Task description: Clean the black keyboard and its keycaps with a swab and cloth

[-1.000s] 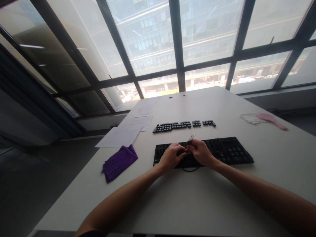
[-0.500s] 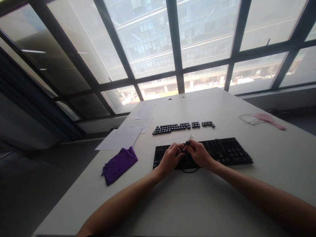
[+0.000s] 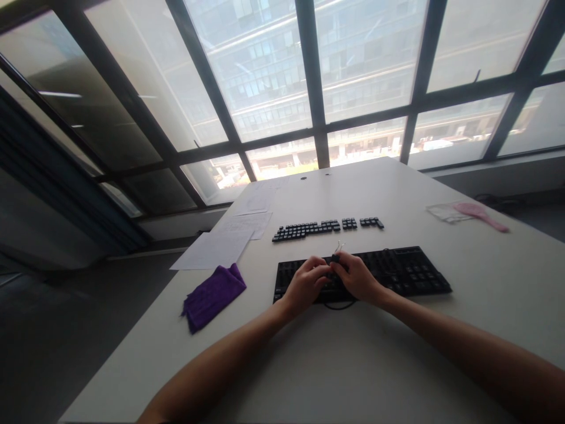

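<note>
**A:** ok what's all around that black keyboard (image 3: 397,268)?

**B:** Big windows (image 3: 256,65) beyond it, then the white table (image 3: 344,353) it's lying flat on. Some paper sheets (image 3: 216,248) off to its left and farther back. Past its far edge there's a broken-up row of loose keycaps (image 3: 306,229). Purple cloth (image 3: 215,297) left of it, not touching. And a pink thing with a handle (image 3: 482,215), well off beyond its right end, too small to say what exactly.

**A:** and the hands?

**B:** Both over the keyboard, a bit left of its middle. Left hand (image 3: 306,284) has its fingers bent in close to the other one, can't tell if they've got anything. Right hand (image 3: 359,279) has its fingers pinched on a small tool (image 3: 336,257), dark body, thin pale prongs poking out past the keyboard's far edge.
</note>
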`<state>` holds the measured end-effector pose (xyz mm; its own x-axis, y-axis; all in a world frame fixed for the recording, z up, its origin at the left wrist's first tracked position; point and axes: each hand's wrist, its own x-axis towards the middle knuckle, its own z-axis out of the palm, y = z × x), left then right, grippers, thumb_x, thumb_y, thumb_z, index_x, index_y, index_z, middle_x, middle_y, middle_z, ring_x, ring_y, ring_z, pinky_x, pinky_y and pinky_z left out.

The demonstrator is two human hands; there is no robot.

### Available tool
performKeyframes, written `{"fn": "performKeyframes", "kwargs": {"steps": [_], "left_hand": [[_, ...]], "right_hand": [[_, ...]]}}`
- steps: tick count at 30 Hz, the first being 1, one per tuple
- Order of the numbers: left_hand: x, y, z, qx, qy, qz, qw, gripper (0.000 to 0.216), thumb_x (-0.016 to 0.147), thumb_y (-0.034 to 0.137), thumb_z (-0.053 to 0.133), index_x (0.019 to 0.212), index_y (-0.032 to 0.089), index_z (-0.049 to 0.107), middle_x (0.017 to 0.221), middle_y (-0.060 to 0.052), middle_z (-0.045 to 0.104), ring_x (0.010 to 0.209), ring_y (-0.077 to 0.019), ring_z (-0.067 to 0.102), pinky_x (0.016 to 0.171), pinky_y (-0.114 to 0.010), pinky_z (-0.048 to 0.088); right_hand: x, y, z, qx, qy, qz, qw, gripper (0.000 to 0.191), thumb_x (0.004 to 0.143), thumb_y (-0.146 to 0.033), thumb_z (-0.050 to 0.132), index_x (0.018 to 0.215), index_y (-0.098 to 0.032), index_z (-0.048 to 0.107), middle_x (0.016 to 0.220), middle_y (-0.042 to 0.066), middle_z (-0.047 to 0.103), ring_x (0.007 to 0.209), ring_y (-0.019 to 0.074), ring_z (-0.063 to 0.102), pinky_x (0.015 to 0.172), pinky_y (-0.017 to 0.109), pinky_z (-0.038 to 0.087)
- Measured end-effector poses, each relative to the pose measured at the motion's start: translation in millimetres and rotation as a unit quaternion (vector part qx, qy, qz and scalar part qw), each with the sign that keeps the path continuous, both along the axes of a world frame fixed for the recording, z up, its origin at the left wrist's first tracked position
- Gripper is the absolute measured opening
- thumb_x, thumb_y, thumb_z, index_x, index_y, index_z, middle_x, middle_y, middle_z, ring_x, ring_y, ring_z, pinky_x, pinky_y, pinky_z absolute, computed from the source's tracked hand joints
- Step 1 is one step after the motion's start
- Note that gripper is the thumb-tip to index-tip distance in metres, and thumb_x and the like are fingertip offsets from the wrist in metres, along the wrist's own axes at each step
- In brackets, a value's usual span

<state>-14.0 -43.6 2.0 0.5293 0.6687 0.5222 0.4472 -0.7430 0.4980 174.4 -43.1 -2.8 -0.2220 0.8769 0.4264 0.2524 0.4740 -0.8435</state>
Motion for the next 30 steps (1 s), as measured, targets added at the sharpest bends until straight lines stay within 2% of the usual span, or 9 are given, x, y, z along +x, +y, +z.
{"fn": "performKeyframes", "kwargs": {"steps": [2, 5, 9, 13, 16, 24, 30], "left_hand": [[0.8, 0.1, 4.7, -0.009, -0.017, -0.005, 1.0, 0.017, 0.088, 0.021, 0.065, 0.104, 0.02, 0.067, 0.101, -0.006, 0.06, 0.092, -0.0172, 0.06, 0.083, -0.03, 0.053], [-3.7, 8.7, 15.0, -0.031, -0.039, 0.036, 0.998, 0.015, 0.085, 0.023, 0.067, 0.1, 0.02, 0.068, 0.1, -0.006, 0.063, 0.084, -0.0154, 0.062, 0.078, -0.029, 0.054], [-27.9, 42.2, 24.3, -0.06, -0.021, 0.112, 0.992, 0.014, 0.08, 0.021, 0.068, 0.094, 0.018, 0.07, 0.094, -0.005, 0.067, 0.078, -0.0149, 0.064, 0.073, -0.028, 0.056], [-56.6, 82.4, 21.2, -0.086, 0.029, 0.185, 0.978, 0.01, 0.074, 0.022, 0.071, 0.083, 0.017, 0.071, 0.085, -0.004, 0.069, 0.073, -0.0154, 0.065, 0.07, -0.029, 0.056], [-63.0, 102.8, 14.6, -0.092, 0.074, 0.217, 0.969, 0.01, 0.073, 0.019, 0.072, 0.083, 0.017, 0.072, 0.081, -0.002, 0.071, 0.072, -0.0148, 0.066, 0.073, -0.029, 0.055], [-34.8, 134.3, 3.9, -0.075, 0.137, 0.182, 0.971, 0.008, 0.075, 0.015, 0.072, 0.08, 0.019, 0.076, 0.076, -0.002, 0.072, 0.071, -0.0158, 0.064, 0.077, -0.03, 0.052], [-23.7, 151.7, 8.2, -0.022, 0.162, 0.183, 0.969, 0.008, 0.075, 0.016, 0.074, 0.08, 0.021, 0.078, 0.094, -0.007, 0.068, 0.096, -0.0226, 0.061, 0.095, -0.037, 0.046]], "right_hand": [[0.0, 0.7, -0.4, 0.001, 0.002, -0.01, 1.0, 0.016, 0.09, -0.029, 0.052, 0.08, -0.018, 0.055, 0.068, -0.001, 0.059, 0.065, 0.0151, 0.052, 0.062, 0.027, 0.041], [-0.2, 1.8, -0.7, -0.009, 0.008, -0.022, 1.0, 0.017, 0.091, -0.029, 0.052, 0.079, -0.018, 0.058, 0.07, 0.001, 0.062, 0.067, 0.0162, 0.056, 0.064, 0.027, 0.042], [-1.0, 2.2, -0.6, -0.027, 0.015, -0.015, 0.999, 0.017, 0.091, -0.028, 0.053, 0.08, -0.018, 0.06, 0.072, 0.002, 0.066, 0.068, 0.0168, 0.059, 0.066, 0.028, 0.043], [-2.5, 2.4, -0.8, -0.027, 0.017, -0.012, 0.999, 0.017, 0.091, -0.028, 0.053, 0.078, -0.018, 0.06, 0.07, 0.002, 0.065, 0.065, 0.0163, 0.058, 0.064, 0.028, 0.043], [-3.4, 2.7, -1.5, -0.028, 0.018, -0.012, 0.999, 0.017, 0.091, -0.027, 0.054, 0.078, -0.018, 0.06, 0.069, 0.002, 0.065, 0.065, 0.016, 0.058, 0.064, 0.027, 0.042], [-2.2, 2.3, 0.0, -0.026, 0.007, -0.015, 1.0, 0.017, 0.09, -0.027, 0.054, 0.077, -0.018, 0.061, 0.068, 0.001, 0.064, 0.064, 0.016, 0.057, 0.063, 0.027, 0.042], [-2.6, 1.5, 1.1, -0.025, 0.011, -0.014, 1.0, 0.016, 0.09, -0.026, 0.055, 0.078, -0.018, 0.06, 0.069, 0.001, 0.065, 0.066, 0.0167, 0.059, 0.065, 0.027, 0.043]]}}
